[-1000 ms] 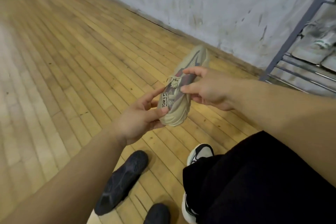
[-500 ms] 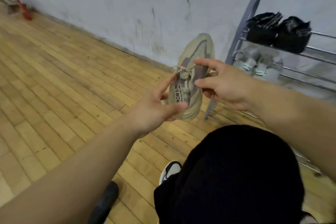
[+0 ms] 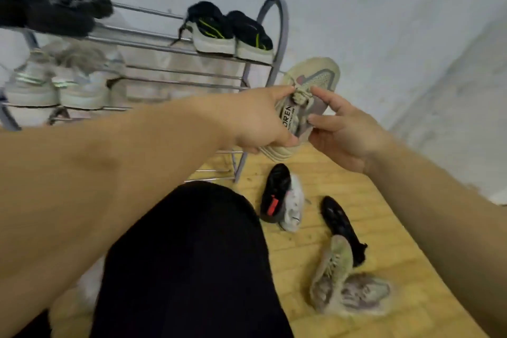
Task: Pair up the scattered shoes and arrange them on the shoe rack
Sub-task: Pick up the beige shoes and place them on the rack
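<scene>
A beige sneaker (image 3: 315, 79) with grey and pink panels hangs in the air just right of the metal shoe rack (image 3: 277, 44). My left hand (image 3: 255, 121) grips its heel and sole, and my right hand (image 3: 343, 132) pinches its tongue and laces. On the rack's top shelf stand a black pair with green stripes (image 3: 230, 31) and fuzzy black shoes (image 3: 52, 8). A pale grey pair (image 3: 57, 82) sits one shelf lower. On the floor lie a black and red shoe (image 3: 274, 192), a white shoe (image 3: 293, 206), a black shoe (image 3: 340, 225) and two beige sneakers (image 3: 343, 282).
My black-trousered knee (image 3: 192, 255) fills the lower middle. A scuffed white wall (image 3: 384, 22) stands behind the rack and along the right. The wooden floor (image 3: 370, 200) runs between the rack's right leg and the wall.
The view has swung right, from the rack's left end to its right end. Both hands carried the beige sneaker along. Loose shoes on the floor came into view.
</scene>
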`<control>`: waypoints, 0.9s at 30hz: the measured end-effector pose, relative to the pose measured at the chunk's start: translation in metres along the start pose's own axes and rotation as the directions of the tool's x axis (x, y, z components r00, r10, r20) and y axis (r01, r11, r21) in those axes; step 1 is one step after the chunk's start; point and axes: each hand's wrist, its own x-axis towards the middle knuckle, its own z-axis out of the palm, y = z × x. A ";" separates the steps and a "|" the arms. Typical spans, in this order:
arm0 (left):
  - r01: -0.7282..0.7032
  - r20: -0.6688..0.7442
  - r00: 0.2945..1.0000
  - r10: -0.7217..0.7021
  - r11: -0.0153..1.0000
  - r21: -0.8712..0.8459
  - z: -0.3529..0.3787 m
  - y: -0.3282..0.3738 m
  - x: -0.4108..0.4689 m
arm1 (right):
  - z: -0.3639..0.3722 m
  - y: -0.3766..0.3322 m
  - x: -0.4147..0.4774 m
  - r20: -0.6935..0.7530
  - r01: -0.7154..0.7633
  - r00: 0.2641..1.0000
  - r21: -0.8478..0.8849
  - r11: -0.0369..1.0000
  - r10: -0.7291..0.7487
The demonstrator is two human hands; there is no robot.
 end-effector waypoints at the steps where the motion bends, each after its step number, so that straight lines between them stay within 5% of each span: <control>1: 0.012 0.041 0.999 -0.011 1.000 -0.005 0.018 -0.001 0.013 | -0.020 0.010 -0.003 -0.041 -0.024 0.999 -0.001 1.000 0.024; 5: 0.041 0.167 0.985 -0.045 0.999 0.030 0.062 -0.017 0.045 | -0.063 0.054 -0.003 -0.087 -0.100 0.991 0.008 0.995 0.101; 10: -0.009 0.164 0.986 -0.031 0.972 0.235 0.078 -0.009 0.065 | -0.089 0.084 0.014 -0.035 -0.109 0.993 0.141 0.984 0.115; 16: 0.084 0.173 0.978 -0.114 0.981 0.173 0.089 -0.013 0.085 | -0.123 0.089 0.019 0.065 -0.117 0.991 -0.015 0.993 0.118; 19: 0.159 0.226 0.959 -0.170 0.985 0.067 0.096 -0.014 0.095 | -0.160 0.105 0.004 -0.169 -0.081 0.984 -0.132 0.988 0.058; 21: 0.197 0.253 0.946 -0.204 0.979 0.053 0.101 -0.014 0.099 | -0.197 0.146 -0.010 -0.474 -0.174 0.879 -0.214 0.961 0.054; 23: 0.220 0.275 0.934 -0.230 0.973 0.067 0.107 -0.014 0.100 | -0.234 0.207 -0.029 -0.684 -0.414 0.702 -0.164 0.896 0.199; 27: 0.230 0.316 0.918 -0.240 0.971 0.070 0.117 -0.011 0.104 | -0.267 0.323 -0.078 -0.683 -0.773 0.491 -0.055 0.632 0.541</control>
